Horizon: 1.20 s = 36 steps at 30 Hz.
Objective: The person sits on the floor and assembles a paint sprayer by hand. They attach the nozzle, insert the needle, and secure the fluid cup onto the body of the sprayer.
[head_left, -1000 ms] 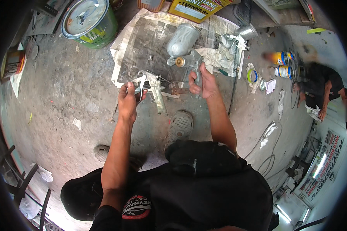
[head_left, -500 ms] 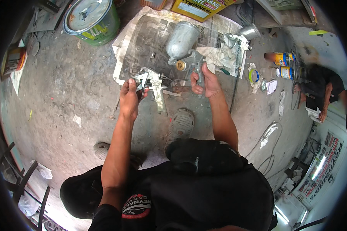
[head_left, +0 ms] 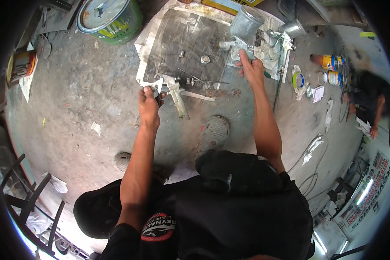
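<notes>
My left hand point(head_left: 149, 108) is closed on a pale metal spray gun body point(head_left: 174, 93), gripping it by the trigger side, with its handle pointing down toward me. Farther off to the right, my right hand point(head_left: 252, 69) is closed around the handle of a second, grey spray gun point(head_left: 239, 43). A large metal cup point(head_left: 247, 22) sits on that gun. Both are over or beside spread newspaper point(head_left: 169, 43). Between the hands lie a small round metal part point(head_left: 205, 60), thin rods point(head_left: 201, 77) and small fittings.
A green paint pail point(head_left: 112, 21) stands at the far left. Another spray gun point(head_left: 286, 39) with a metal cup lies by crumpled paper point(head_left: 268, 56). Cans point(head_left: 333, 63) and a hose point(head_left: 320, 160) are on the floor at right, near another person point(head_left: 370, 97). A rusty strip point(head_left: 223, 92) lies by the newspaper.
My right hand has moved away and to the right with the cupped spray gun, uncovering the round part and rods on the newspaper. My left hand still holds its gun in nearly the same place.
</notes>
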{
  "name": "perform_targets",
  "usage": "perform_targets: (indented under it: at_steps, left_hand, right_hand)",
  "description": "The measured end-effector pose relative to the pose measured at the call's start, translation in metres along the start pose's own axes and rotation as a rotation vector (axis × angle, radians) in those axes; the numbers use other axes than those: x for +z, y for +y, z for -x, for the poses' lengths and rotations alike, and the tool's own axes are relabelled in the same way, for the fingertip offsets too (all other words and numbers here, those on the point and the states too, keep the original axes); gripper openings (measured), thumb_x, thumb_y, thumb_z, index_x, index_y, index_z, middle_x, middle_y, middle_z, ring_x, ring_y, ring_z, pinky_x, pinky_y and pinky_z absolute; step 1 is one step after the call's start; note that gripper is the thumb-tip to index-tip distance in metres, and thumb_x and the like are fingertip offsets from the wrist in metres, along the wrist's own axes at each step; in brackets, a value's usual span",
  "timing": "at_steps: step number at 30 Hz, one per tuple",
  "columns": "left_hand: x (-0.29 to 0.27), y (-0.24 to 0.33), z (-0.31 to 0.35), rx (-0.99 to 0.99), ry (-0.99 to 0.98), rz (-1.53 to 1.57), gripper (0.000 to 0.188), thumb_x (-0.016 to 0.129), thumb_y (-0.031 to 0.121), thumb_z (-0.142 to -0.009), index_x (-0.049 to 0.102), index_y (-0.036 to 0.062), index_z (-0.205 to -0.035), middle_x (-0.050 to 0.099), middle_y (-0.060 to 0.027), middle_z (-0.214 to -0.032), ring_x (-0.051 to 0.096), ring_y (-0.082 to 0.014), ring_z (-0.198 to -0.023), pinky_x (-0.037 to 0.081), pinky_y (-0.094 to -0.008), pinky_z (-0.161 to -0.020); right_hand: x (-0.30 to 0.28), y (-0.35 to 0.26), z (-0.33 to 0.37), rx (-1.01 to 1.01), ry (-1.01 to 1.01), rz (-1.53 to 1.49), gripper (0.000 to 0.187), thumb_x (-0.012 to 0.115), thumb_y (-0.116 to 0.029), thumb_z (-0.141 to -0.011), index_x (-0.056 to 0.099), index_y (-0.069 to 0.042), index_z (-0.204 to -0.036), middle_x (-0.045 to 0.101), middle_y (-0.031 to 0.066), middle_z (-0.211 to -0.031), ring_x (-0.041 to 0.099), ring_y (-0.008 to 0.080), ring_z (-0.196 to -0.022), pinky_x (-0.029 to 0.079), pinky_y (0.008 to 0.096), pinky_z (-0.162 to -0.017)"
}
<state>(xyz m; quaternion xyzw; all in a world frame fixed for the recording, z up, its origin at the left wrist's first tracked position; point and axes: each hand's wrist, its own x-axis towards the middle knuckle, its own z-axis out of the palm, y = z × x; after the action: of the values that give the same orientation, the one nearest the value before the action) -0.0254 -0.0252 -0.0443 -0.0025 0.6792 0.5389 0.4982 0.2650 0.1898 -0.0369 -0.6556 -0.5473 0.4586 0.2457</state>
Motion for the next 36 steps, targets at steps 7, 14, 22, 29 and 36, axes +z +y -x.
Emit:
perform_targets:
  at_steps: [7, 14, 22, 29, 36]
  left_hand:
    - [-0.006, 0.008, -0.003, 0.01, 0.021, 0.028, 0.031, 0.041, 0.036, -0.11, 0.049, 0.008, -0.121, 0.063, -0.0072, -0.113, 0.067, -0.0183, -0.089, 0.05, -0.0325, -0.073]
    - [-0.005, 0.006, -0.007, -0.003, 0.025, 0.034, 0.03, 0.041, 0.035, -0.109, 0.047, 0.0078, -0.121, 0.064, -0.0068, -0.11, 0.067, -0.0162, -0.082, 0.049, -0.0312, -0.069]
    - [-0.008, 0.012, -0.003, -0.016, 0.03, 0.026, 0.03, 0.042, 0.035, -0.11, 0.048, 0.0077, -0.12, 0.064, -0.0067, -0.109, 0.067, -0.0164, -0.083, 0.05, -0.0314, -0.07]
    - [-0.005, 0.009, -0.005, -0.031, 0.006, 0.044, 0.029, 0.043, 0.035, -0.109, 0.049, 0.0086, -0.118, 0.063, -0.0063, -0.111, 0.068, -0.0178, -0.088, 0.051, -0.0316, -0.073]
    - [-0.006, 0.01, -0.003, -0.023, 0.02, 0.039, 0.031, 0.042, 0.035, -0.11, 0.047, 0.0067, -0.122, 0.065, -0.0071, -0.108, 0.068, -0.016, -0.081, 0.05, -0.0303, -0.068]
  right_hand:
    - [0.018, 0.027, -0.009, -0.223, 0.111, 0.223, 0.059, 0.072, -0.057, -0.087, 0.075, 0.002, -0.093, 0.073, 0.0131, -0.075, 0.069, 0.0236, -0.07, 0.055, 0.0363, -0.07]
    - [0.014, 0.03, -0.001, -0.281, 0.179, 0.366, 0.066, 0.074, -0.053, -0.085, 0.067, 0.004, -0.119, 0.071, 0.0234, -0.106, 0.068, 0.0384, -0.096, 0.053, 0.0433, -0.086]
    - [0.036, 0.008, 0.066, -0.734, 0.532, 0.58, 0.042, 0.08, -0.026, -0.083, 0.068, -0.002, -0.115, 0.065, 0.015, -0.11, 0.061, 0.0324, -0.105, 0.051, 0.0419, -0.088]
    - [0.105, 0.015, 0.1, -0.789, 0.01, 0.424, 0.03, 0.075, -0.012, -0.085, 0.07, -0.007, -0.114, 0.063, 0.0096, -0.108, 0.061, 0.029, -0.098, 0.051, 0.0405, -0.084]
    - [0.127, 0.022, 0.097, -0.759, -0.25, 0.555, 0.035, 0.066, 0.0, -0.086, 0.068, -0.005, -0.12, 0.061, 0.011, -0.111, 0.062, 0.03, -0.102, 0.054, 0.0407, -0.09]
